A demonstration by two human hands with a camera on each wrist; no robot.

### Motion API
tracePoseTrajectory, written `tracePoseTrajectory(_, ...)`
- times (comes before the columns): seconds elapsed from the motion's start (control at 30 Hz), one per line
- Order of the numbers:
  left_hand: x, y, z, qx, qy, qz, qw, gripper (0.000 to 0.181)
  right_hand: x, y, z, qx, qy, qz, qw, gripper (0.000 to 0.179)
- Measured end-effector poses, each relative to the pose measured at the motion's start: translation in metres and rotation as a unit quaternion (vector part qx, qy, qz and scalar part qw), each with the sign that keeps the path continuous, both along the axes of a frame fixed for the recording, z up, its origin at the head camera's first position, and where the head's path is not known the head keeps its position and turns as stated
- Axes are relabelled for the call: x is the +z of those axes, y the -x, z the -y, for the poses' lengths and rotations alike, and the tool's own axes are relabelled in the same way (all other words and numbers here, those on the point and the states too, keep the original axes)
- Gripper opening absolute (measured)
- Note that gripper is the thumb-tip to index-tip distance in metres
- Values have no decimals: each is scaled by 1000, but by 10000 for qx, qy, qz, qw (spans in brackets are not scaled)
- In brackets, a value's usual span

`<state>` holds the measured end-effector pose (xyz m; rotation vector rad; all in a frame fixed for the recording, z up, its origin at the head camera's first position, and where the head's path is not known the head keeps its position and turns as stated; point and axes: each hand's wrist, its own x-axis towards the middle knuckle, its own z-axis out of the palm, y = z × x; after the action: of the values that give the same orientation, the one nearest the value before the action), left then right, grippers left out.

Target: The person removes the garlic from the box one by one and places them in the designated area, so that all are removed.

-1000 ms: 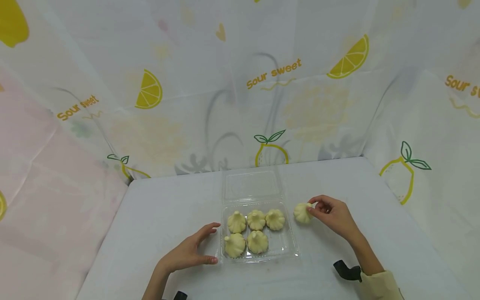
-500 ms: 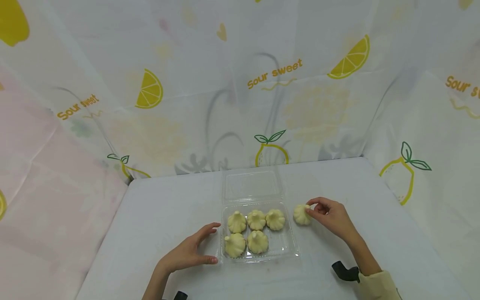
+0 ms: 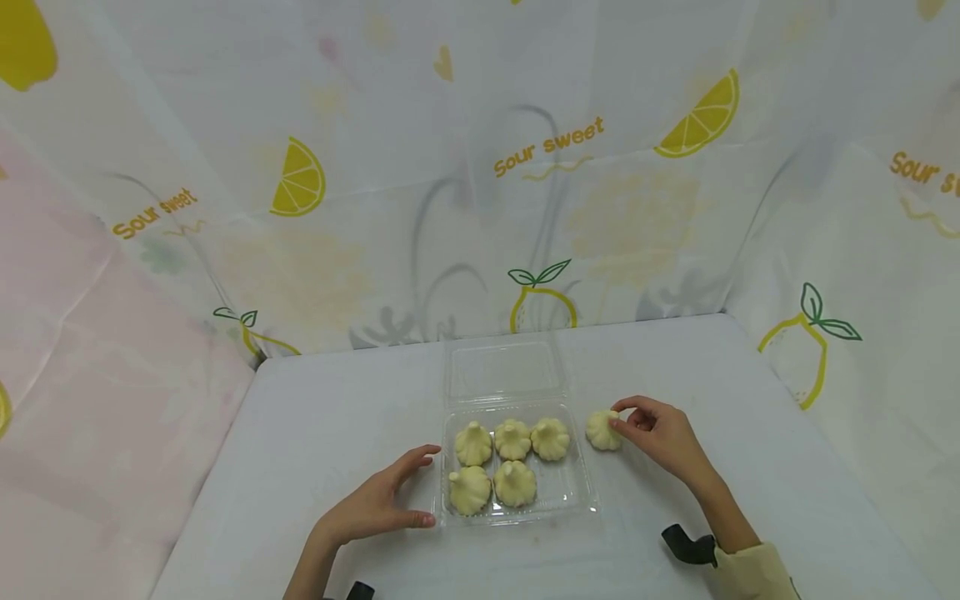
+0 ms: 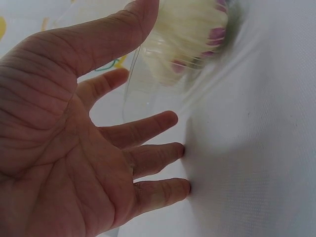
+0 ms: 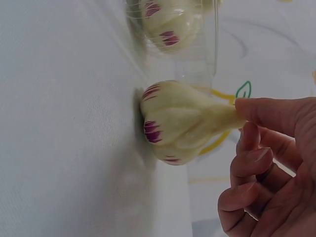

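Observation:
To the right of a clear plastic container, my right hand pinches a garlic bulb by its stem. In the right wrist view that garlic bulb shows purple streaks round its base, which sits right at the white tabletop. Several more pale garlic bulbs lie in two rows inside the container, three at the back. My left hand rests at the container's left edge, thumb and fingers spread apart. Seen from the left wrist, its fingertips touch the white cloth and nothing is held.
The container's transparent lid lies folded back behind it. A white cloth covers the table. Printed fabric with lemon drawings hangs behind and at both sides. A black wrist mount sits by the right sleeve.
My right hand and the garlic bulb have shifted slightly left and down, a little closer to the container. The left hand and the container have stayed in place.

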<state>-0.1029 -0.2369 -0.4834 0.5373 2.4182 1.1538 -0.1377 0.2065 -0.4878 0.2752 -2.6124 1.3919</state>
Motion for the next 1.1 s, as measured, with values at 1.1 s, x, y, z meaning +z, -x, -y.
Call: tracePoseTrajectory(1.1, 2, 1, 1, -22, -16, -42, 10000, 89, 24, -11, 24, 402, 329, 162, 9985, 24)
